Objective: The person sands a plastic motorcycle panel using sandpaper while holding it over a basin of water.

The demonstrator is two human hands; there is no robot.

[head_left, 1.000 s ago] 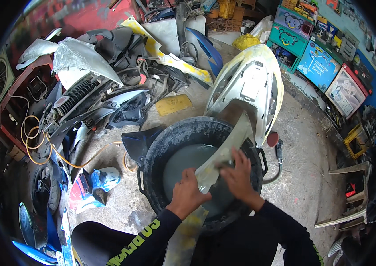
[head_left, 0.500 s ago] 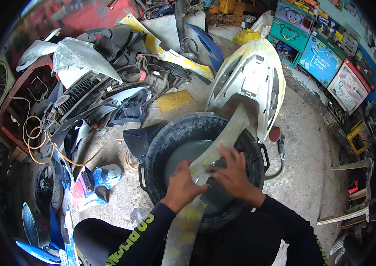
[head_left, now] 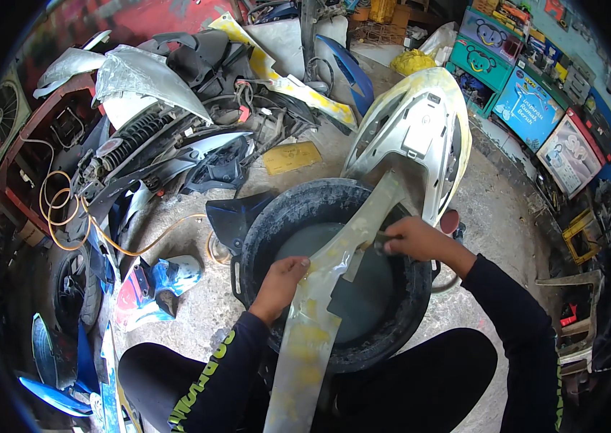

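A long, narrow motorcycle body panel (head_left: 308, 328), whitish with yellow patches and a wet sheen, slants from my lap across a black round tub (head_left: 266, 216). My left hand (head_left: 280, 285) is closed on the panel's left edge, thumb on top. Near its right edge, over the tub, the fingers of my right hand (head_left: 417, 240) are pinched together. A small dark piece shows at those fingertips, too small to name. Cloudy grey water (head_left: 370, 299) lies in the tub below the panel.
Beyond the tub stands a larger white-and-yellow fairing (head_left: 421, 133). Motorcycle parts are heaped on the left, near an orange hose (head_left: 139, 262). A yellow sheet (head_left: 292, 157) lies on the floor. At the right are crates (head_left: 489, 58) and a pale frame-like part (head_left: 572, 317).
My right hand has moved off the panel's middle to the right, its spread fingers now pinched. The left hand has shifted slightly left along the edge. More of the panel's surface shows.
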